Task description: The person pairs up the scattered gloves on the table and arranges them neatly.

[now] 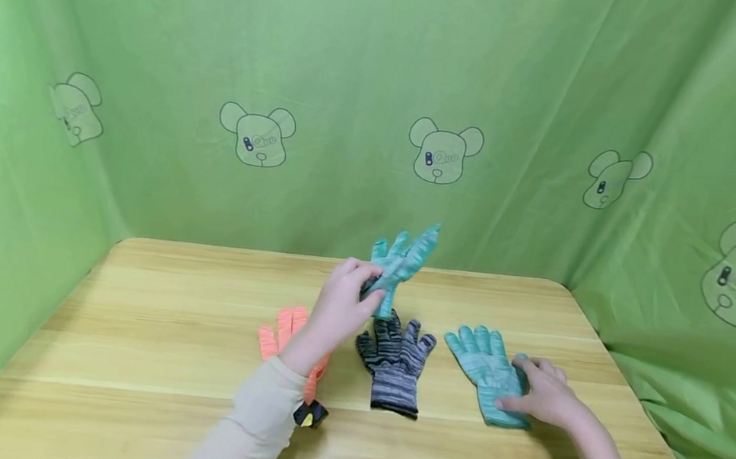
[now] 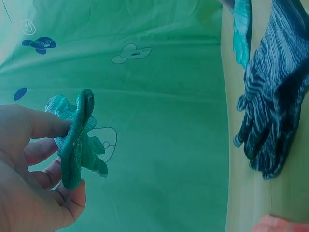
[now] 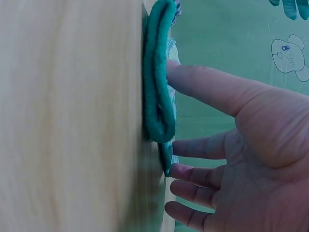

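Note:
My left hand (image 1: 340, 304) pinches a teal knit glove (image 1: 405, 261) by its cuff, held up above the far part of the table. In the left wrist view its cuff opening (image 2: 76, 145) faces the camera, between thumb and fingers. A second teal glove (image 1: 485, 366) lies flat on the right, fingers pointing away. On this one my right hand (image 1: 551, 394) rests with thumb and fingertips at the cuff and thumb side. From the right wrist view, the thumb touches the glove near its cuff (image 3: 157, 96), and the fingers extend loosely along its edge.
A black-and-grey striped glove (image 1: 399, 367) lies mid-table between the hands. An orange glove (image 1: 290, 323) lies left of it, partly hidden under my left forearm. Green curtains (image 1: 360, 68) with mouse-head prints hang behind and beside the wooden table (image 1: 139, 354).

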The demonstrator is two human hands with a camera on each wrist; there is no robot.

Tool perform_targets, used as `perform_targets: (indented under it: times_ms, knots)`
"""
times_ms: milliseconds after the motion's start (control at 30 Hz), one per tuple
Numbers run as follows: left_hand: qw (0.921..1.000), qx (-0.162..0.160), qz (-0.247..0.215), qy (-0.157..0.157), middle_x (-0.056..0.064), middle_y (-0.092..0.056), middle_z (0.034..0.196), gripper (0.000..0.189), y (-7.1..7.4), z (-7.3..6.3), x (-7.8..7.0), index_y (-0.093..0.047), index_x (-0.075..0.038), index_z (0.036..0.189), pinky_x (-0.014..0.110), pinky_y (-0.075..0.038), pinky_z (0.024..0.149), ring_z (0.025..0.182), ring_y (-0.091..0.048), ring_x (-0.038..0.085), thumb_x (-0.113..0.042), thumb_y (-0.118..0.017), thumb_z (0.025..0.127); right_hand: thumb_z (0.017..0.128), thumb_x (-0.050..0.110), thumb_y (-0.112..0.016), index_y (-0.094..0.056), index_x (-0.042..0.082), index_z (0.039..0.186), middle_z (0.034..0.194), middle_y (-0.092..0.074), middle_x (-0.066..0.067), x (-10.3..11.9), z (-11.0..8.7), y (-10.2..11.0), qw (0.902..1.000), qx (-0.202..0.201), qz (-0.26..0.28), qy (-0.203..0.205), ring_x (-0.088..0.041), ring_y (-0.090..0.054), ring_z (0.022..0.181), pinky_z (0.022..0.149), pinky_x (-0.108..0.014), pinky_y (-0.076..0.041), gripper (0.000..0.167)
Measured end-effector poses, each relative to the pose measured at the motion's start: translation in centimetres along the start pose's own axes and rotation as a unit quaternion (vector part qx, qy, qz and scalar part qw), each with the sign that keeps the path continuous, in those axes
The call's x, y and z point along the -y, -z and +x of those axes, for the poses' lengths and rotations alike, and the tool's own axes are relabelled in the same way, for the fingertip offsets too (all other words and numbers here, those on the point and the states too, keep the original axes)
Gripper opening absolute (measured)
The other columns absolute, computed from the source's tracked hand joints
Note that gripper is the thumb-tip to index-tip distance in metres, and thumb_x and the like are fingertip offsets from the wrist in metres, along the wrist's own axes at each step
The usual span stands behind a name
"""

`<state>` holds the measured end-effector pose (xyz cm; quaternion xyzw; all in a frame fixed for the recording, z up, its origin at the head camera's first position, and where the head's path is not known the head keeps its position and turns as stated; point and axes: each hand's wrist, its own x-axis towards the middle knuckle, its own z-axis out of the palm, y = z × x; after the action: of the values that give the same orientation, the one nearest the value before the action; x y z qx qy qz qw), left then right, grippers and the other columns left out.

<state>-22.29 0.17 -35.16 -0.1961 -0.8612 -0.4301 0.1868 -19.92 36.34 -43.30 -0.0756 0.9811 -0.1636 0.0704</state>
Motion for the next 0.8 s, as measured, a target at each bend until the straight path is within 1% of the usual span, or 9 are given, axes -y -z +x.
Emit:
perform_targets:
  times_ms: [67, 267, 433, 600, 800]
  knots:
    - [1.0, 0.004, -0.003, 0.001, 0.012, -0.063, 0.11, 0.03, -0.2, 0.0, -0.2, -0.067, -0.004, 0.119, 0.04, -0.051, 0.088, 0.102, -0.058, 0.026, -0.011, -0.067, 0.089, 0.072, 0.047, -0.081, -0.042, -0.012, 0.137, 0.135, -0.036, -0.044, 0.0, 0.0, 0.0, 1.0, 0.001, -0.001, 0.0, -0.06, -0.035, 0.117, 0.088, -0.069, -0.04, 0.095]
    - [0.9999, 0.002, -0.016, -0.001, 0.012, -0.063, 0.11, 0.031, -1.1, 0.2, -0.8, -0.068, -0.005, 0.118, 0.039, -0.051, 0.088, 0.102, -0.059, 0.025, -0.01, -0.067, 0.088, 0.072, 0.047, -0.081, -0.043, -0.012, 0.136, 0.135, -0.036, -0.044, -0.1, 0.0, -0.1, 1.0, 0.0, -0.003, 0.001, -0.06, -0.035, 0.118, 0.088, -0.069, -0.04, 0.095]
    - [0.9992, 0.015, -0.034, 0.014, 0.01, -0.062, 0.114, 0.032, -1.7, 0.3, -1.4, -0.066, -0.006, 0.122, 0.035, -0.052, 0.089, 0.104, -0.06, 0.024, -0.011, -0.066, 0.09, 0.072, 0.047, -0.081, -0.043, -0.012, 0.136, 0.135, -0.036, -0.043, -0.1, 0.1, -0.1, 1.0, 0.0, -0.001, 0.003, -0.06, -0.035, 0.118, 0.087, -0.069, -0.04, 0.095]
    - [0.9988, 0.022, -0.039, 0.021, 0.009, -0.061, 0.114, 0.033, -2.4, 0.4, -1.8, -0.065, -0.006, 0.123, 0.031, -0.053, 0.088, 0.102, -0.06, 0.021, -0.013, -0.066, 0.09, 0.072, 0.047, -0.081, -0.043, -0.012, 0.137, 0.135, -0.036, -0.043, -0.1, 0.1, -0.1, 1.0, 0.0, -0.001, 0.004, -0.06, -0.034, 0.118, 0.087, -0.07, -0.04, 0.095]
    - [0.9982, 0.027, -0.045, 0.028, 0.008, -0.061, 0.111, 0.034, -3.2, 0.4, -2.0, -0.065, -0.006, 0.124, 0.024, -0.053, 0.082, 0.098, -0.059, 0.018, -0.013, -0.066, 0.091, 0.073, 0.047, -0.08, -0.042, -0.012, 0.137, 0.136, -0.036, -0.043, -0.1, 0.1, -0.1, 1.0, 0.003, -0.005, 0.001, -0.059, -0.034, 0.118, 0.088, -0.07, -0.04, 0.095]
